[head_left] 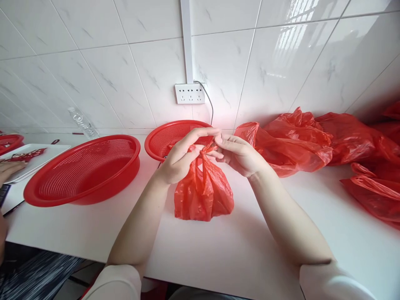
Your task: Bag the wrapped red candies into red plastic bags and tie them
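A small red plastic bag (204,191) is in front of me at the middle of the white table, its top gathered and twisted. My left hand (179,158) is closed on the gathered top from the left, thumb and fingers at the twisted part. From the right, my right hand (237,152) pinches the handle end of the same bag. The fingertips of both hands meet above the twist and partly hide it. What the bag contains cannot be made out. Just behind my left hand stands a red perforated basket (156,141), partly covered by it.
A larger red basket (128,175) stands to the left. Several red plastic bags (290,141) lie along the right. Against the tiled wall are a power socket (190,94) and a clear bottle (81,121). At far left, another person's hand (11,170) rests by a white tray (59,149).
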Action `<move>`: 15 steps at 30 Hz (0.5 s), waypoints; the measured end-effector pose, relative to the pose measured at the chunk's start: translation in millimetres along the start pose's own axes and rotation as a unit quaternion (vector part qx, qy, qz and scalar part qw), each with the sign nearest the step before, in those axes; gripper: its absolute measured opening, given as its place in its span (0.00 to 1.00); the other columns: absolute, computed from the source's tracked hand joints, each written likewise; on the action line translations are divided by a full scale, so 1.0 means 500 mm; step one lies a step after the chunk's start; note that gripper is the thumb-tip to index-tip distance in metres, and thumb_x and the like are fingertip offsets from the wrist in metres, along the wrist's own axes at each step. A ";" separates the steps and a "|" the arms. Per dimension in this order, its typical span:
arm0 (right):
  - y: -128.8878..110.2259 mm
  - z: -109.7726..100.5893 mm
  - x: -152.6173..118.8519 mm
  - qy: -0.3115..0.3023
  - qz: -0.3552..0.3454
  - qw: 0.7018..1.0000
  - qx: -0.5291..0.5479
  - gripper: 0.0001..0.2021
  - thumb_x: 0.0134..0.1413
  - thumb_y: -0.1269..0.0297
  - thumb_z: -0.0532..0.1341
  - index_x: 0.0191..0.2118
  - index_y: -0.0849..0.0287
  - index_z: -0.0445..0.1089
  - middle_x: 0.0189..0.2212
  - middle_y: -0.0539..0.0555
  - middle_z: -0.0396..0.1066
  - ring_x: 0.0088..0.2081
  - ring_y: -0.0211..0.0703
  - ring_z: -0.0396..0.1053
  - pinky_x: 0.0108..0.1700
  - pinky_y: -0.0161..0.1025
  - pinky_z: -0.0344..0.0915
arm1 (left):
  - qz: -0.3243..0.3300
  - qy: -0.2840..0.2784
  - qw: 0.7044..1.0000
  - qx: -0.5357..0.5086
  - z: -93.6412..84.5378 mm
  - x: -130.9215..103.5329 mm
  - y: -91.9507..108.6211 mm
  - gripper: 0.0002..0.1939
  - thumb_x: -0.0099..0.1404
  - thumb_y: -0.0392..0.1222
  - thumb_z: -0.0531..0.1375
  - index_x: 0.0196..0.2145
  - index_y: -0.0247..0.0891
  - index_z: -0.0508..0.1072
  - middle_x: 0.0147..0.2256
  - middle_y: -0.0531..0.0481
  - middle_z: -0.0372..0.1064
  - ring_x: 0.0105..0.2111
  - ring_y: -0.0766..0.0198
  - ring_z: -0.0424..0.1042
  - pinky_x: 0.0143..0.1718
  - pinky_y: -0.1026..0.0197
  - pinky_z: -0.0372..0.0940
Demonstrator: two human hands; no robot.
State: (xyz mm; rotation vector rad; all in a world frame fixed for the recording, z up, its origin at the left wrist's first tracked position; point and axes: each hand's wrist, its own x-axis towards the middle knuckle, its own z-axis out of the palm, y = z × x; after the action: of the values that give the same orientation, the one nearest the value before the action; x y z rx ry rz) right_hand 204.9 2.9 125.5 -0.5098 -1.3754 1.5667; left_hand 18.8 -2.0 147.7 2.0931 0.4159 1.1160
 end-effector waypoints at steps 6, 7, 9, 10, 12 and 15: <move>-0.012 0.001 0.001 0.038 0.014 0.995 0.088 0.11 0.54 0.59 0.64 0.30 0.60 0.66 0.28 0.48 0.63 0.23 0.30 0.53 0.21 0.32 0.47 | -0.039 -0.049 0.996 0.058 -0.024 0.000 0.000 0.20 0.68 0.34 0.49 0.56 0.43 0.67 0.57 0.47 0.65 0.57 0.56 0.64 0.58 0.52 0.60; -0.013 0.000 0.001 0.040 0.017 0.995 0.091 0.11 0.54 0.59 0.64 0.29 0.60 0.65 0.28 0.48 0.63 0.22 0.29 0.51 0.21 0.32 0.46 | -0.050 -0.066 0.995 0.054 -0.027 -0.001 0.001 0.21 0.68 0.32 0.49 0.55 0.43 0.67 0.56 0.47 0.66 0.56 0.57 0.66 0.57 0.53 0.61; -0.013 0.000 0.001 0.038 0.025 0.995 0.087 0.12 0.55 0.59 0.64 0.28 0.60 0.64 0.26 0.47 0.62 0.21 0.28 0.50 0.21 0.32 0.45 | -0.069 -0.068 0.993 0.066 -0.027 -0.003 0.005 0.22 0.65 0.29 0.47 0.53 0.42 0.69 0.50 0.47 0.71 0.50 0.59 0.71 0.51 0.54 0.66; -0.012 0.000 0.002 0.033 0.027 0.996 0.081 0.12 0.55 0.59 0.64 0.28 0.60 0.63 0.25 0.47 0.62 0.21 0.28 0.50 0.22 0.32 0.45 | -0.074 -0.049 0.992 0.092 -0.024 -0.003 0.006 0.23 0.64 0.28 0.47 0.51 0.42 0.70 0.47 0.48 0.74 0.46 0.60 0.73 0.48 0.56 0.67; -0.009 0.003 0.002 0.022 0.026 0.997 0.066 0.11 0.54 0.60 0.64 0.29 0.60 0.64 0.25 0.47 0.62 0.21 0.28 0.50 0.22 0.32 0.45 | -0.076 0.016 0.980 0.181 -0.014 -0.004 0.008 0.23 0.60 0.26 0.47 0.46 0.42 0.72 0.41 0.51 0.76 0.40 0.63 0.74 0.42 0.59 0.68; -0.009 0.005 0.001 0.023 0.024 0.999 0.035 0.08 0.55 0.61 0.63 0.36 0.58 0.66 0.24 0.47 0.64 0.20 0.29 0.51 0.22 0.32 0.44 | -0.052 0.145 0.934 0.322 -0.002 -0.003 0.003 0.20 0.58 0.24 0.48 0.40 0.41 0.71 0.33 0.54 0.75 0.33 0.66 0.74 0.35 0.63 0.66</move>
State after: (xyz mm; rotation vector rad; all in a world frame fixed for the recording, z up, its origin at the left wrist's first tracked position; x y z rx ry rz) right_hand 204.3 1.7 130.3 -0.5368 -1.2773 1.6248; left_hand 17.1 -3.2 148.3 2.4089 1.1539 1.3563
